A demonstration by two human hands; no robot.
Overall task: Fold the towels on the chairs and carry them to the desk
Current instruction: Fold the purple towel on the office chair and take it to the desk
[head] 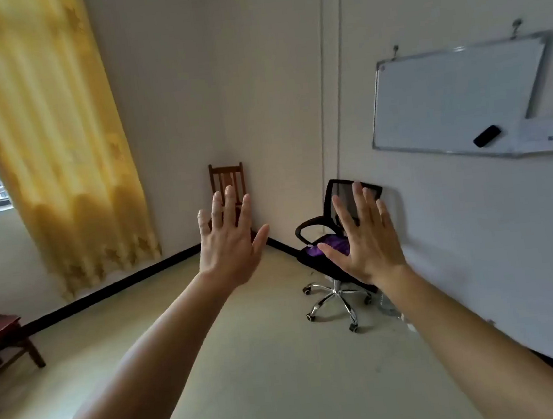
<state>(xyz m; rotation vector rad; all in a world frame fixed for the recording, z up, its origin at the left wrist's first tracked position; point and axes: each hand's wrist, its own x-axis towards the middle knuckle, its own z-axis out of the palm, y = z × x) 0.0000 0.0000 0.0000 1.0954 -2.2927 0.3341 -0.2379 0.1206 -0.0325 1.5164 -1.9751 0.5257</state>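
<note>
Purple towel [335,244], black office chair [344,222], yellow leaf-patterned curtain [53,144], brown wooden chair [226,177].

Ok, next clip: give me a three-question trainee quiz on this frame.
1. True or false: the left hand is holding a towel.
2. Where does the purple towel lie?
A. on the wooden chair
B. on the seat of the office chair
C. on the floor
3. Fill in: the small black object sits on the ____ on the right wall.

Key:
1. False; both it and the right hand are open and empty.
2. B
3. whiteboard
</note>
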